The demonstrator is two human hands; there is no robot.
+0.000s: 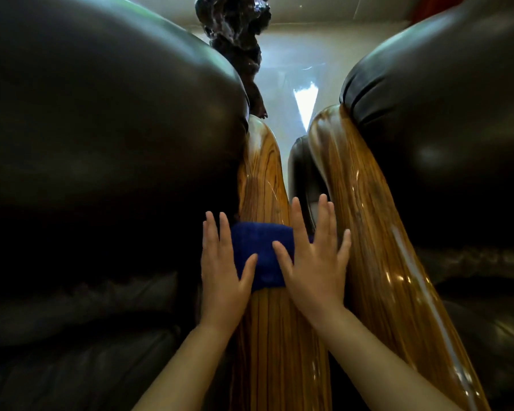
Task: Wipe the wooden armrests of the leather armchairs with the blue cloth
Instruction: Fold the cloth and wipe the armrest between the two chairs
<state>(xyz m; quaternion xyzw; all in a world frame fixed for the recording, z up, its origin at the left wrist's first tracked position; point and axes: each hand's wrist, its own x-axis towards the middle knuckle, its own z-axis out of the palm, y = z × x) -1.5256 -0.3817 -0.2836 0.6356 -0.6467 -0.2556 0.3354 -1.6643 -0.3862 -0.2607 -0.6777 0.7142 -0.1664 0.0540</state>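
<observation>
Two glossy wooden armrests run away from me side by side: the left armrest [263, 179] and the right armrest [368, 226]. A folded blue cloth [260, 253] lies across the left armrest. My left hand [224, 271] rests flat at the cloth's left edge, its thumb on the cloth. My right hand [313, 262] rests flat at the cloth's right edge, thumb on the cloth and fingers spread over the gap between the armrests. Neither hand grips the cloth.
Dark leather cushions bulge on both sides: the left armchair [101, 120] and the right armchair [445, 120]. A dark carved wooden piece [235, 34] stands beyond the armrests. Shiny pale floor [300, 69] shows in the narrow gap behind.
</observation>
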